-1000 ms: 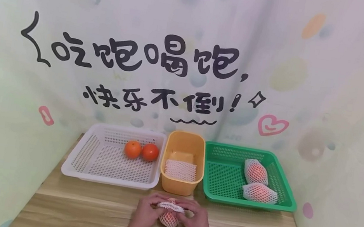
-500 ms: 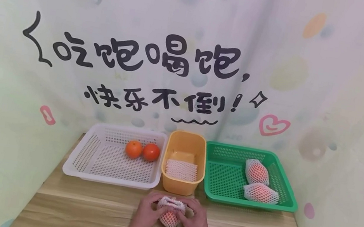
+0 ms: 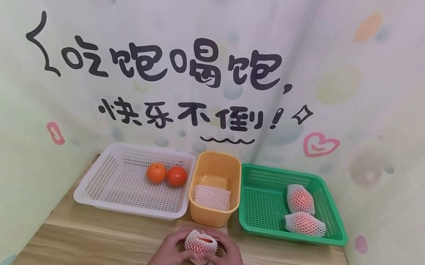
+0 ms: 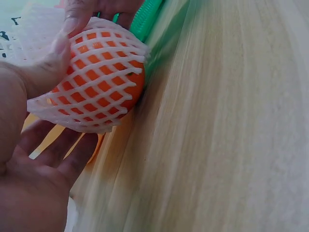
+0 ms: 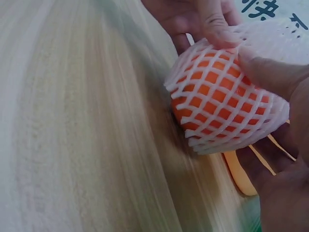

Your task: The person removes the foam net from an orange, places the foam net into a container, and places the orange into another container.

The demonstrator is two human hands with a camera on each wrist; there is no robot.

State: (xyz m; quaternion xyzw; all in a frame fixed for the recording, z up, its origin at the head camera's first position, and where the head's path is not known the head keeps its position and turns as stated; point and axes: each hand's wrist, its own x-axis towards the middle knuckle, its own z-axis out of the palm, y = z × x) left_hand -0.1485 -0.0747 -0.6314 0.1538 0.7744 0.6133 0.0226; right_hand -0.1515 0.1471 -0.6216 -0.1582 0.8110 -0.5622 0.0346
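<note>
A round orange-red fruit (image 3: 199, 255) sits inside a white foam net sleeve (image 4: 99, 89), low over the wooden table in front of me. My left hand (image 3: 169, 254) holds its left side, thumb on the near face and fingers behind and beneath. From the right, my right hand (image 3: 230, 264) grips it the same way, the two thumbs close together on the net. At the top, the sleeve's mouth gapes and bare red shows through. In the right wrist view, a strip of bare fruit (image 5: 180, 115) shows at the sleeve's other end. The fruit's exact kind is unclear.
Behind stand a white basket (image 3: 90, 187) with two orange-red fruits (image 3: 176, 176), a yellow bin (image 3: 208, 216) holding flat foam netting (image 3: 212, 198), and a green basket (image 3: 263, 208) with two netted fruits (image 3: 305, 224). A printed curtain (image 3: 198, 6) rises behind them.
The sleeve's upper rim, bunched flat a second ago, has risen and opened into a wider mouth around the fruit. Both hands still hold it, thumbs slightly lower.
</note>
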